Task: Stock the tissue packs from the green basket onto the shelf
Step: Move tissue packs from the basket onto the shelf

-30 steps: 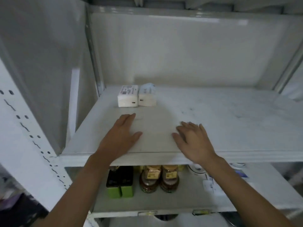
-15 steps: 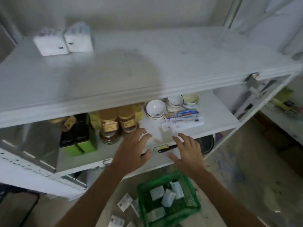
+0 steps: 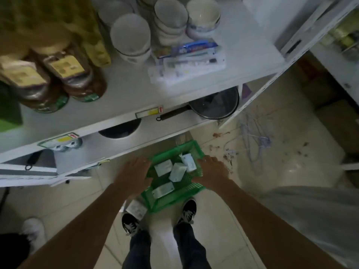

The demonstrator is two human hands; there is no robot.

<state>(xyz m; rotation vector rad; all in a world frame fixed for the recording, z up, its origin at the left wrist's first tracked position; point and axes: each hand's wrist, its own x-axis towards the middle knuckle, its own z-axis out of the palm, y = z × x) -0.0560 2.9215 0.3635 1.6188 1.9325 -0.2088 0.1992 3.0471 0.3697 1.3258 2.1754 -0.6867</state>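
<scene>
The basket sits on the floor just off the shelf's front edge, its top uncovered. The left hand and right hand flank it. Shoes stand near its close side.

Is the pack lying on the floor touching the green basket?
Cannot tell. In the head view the floor pack lies right by the green basket's near-left corner, but blur and dim light hide whether a gap separates them.
</scene>
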